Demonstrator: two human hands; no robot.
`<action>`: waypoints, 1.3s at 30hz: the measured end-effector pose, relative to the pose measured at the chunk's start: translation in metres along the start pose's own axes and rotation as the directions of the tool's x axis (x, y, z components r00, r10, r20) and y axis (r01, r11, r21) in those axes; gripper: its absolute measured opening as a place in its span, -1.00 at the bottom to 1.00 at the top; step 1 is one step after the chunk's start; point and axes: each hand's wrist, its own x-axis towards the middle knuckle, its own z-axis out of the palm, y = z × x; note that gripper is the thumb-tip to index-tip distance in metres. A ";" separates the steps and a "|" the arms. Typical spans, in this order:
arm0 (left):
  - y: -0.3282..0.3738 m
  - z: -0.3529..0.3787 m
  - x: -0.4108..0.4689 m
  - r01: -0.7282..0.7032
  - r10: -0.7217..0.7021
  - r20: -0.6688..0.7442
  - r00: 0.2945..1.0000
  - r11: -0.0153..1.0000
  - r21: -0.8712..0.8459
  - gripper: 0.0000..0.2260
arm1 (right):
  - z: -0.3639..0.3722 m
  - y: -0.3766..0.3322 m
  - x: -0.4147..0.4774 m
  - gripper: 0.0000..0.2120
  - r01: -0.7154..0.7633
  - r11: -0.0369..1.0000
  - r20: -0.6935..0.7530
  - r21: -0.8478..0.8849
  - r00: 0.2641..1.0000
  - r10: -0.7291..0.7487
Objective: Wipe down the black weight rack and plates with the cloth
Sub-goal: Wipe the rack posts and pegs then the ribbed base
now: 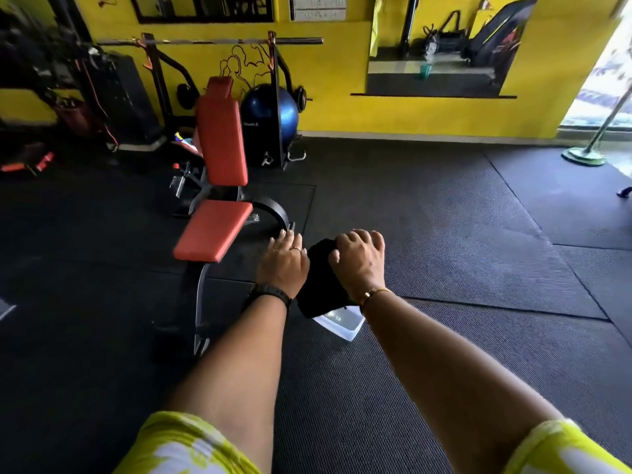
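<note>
Above the dark rubber floor (444, 336), two bare forearms reach forward out of yellow-green sleeves (184, 446). The left wrist carries a black watch (270, 295) and the right a thin gold bracelet (374, 294). The right grip (359, 261) is clenched around a black cloth (319, 285), which bunches under its knuckles and hangs down toward the wrist. The left grip (284, 265) is released, palm down with its fingers stretched forward, and lies just beside the cloth. Whether it touches the cloth cannot be told.

Under the cloth, a white tub (342, 325) stands on the floor, partly hidden. Just beyond the left grip is a red bench (212, 230) with its backrest raised. Behind the bench, against the yellow wall (342, 107), stands the black weight rack (278, 83), well apart from the cloth. A barbell (212, 41) lies across its top, a plate (301, 97) hangs at its side, and a blue exercise ball (273, 114) sits within it. Farther right, a mirror (437, 53) hangs on the wall.
</note>
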 end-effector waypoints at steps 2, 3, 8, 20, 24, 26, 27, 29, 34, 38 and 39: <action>0.001 0.006 0.026 -0.002 0.003 0.019 1.000 1.000 -0.016 -0.37 | 0.011 0.008 0.022 -0.83 -0.019 1.000 0.052 0.006 0.998 0.019; 0.000 0.008 0.036 -0.012 0.013 0.022 1.000 1.000 -0.017 -0.40 | 0.015 0.012 0.029 -0.82 -0.032 0.999 0.060 0.012 0.998 0.031; -0.007 0.018 0.075 -0.048 0.048 -0.007 0.999 0.996 -0.075 -0.34 | 0.032 0.029 0.057 -0.82 -0.062 0.998 0.032 0.021 0.998 0.061; -0.053 0.086 0.228 -0.229 0.232 -0.005 0.973 0.958 -0.175 -0.30 | 0.114 0.052 0.171 -0.82 -0.170 0.979 0.050 -0.111 0.983 0.177; -0.062 0.093 0.287 -0.271 0.276 -0.005 0.961 0.941 -0.204 -0.36 | 0.144 0.058 0.208 -0.80 -0.155 0.967 0.115 -0.200 0.977 0.180; -0.065 0.097 0.305 -0.280 0.292 0.040 0.955 0.941 -0.192 -0.38 | 0.154 0.060 0.223 -0.78 -0.161 0.960 0.150 -0.229 0.969 0.198; -0.069 0.104 0.315 -0.283 0.299 0.064 0.952 0.940 -0.193 -0.37 | 0.162 0.061 0.230 -0.78 -0.168 0.955 0.161 -0.244 0.964 0.211; -0.073 0.116 0.331 -0.304 0.324 0.081 0.943 0.933 -0.193 -0.36 | 0.175 0.062 0.240 -0.79 -0.191 0.950 0.153 -0.248 0.960 0.233; -0.070 0.149 0.353 -0.337 0.372 0.120 0.920 0.911 -0.236 -0.33 | 0.201 0.073 0.252 -0.79 -0.224 0.942 0.206 -0.251 0.938 0.278; -0.063 0.178 0.368 -0.358 0.406 0.129 0.905 0.888 -0.288 -0.29 | 0.222 0.091 0.252 -0.80 -0.216 0.948 0.257 -0.235 0.927 0.275; -0.057 0.184 0.376 -0.375 0.424 0.135 0.896 0.882 -0.286 -0.33 | 0.228 0.100 0.255 -0.79 -0.190 0.954 0.296 -0.230 0.921 0.255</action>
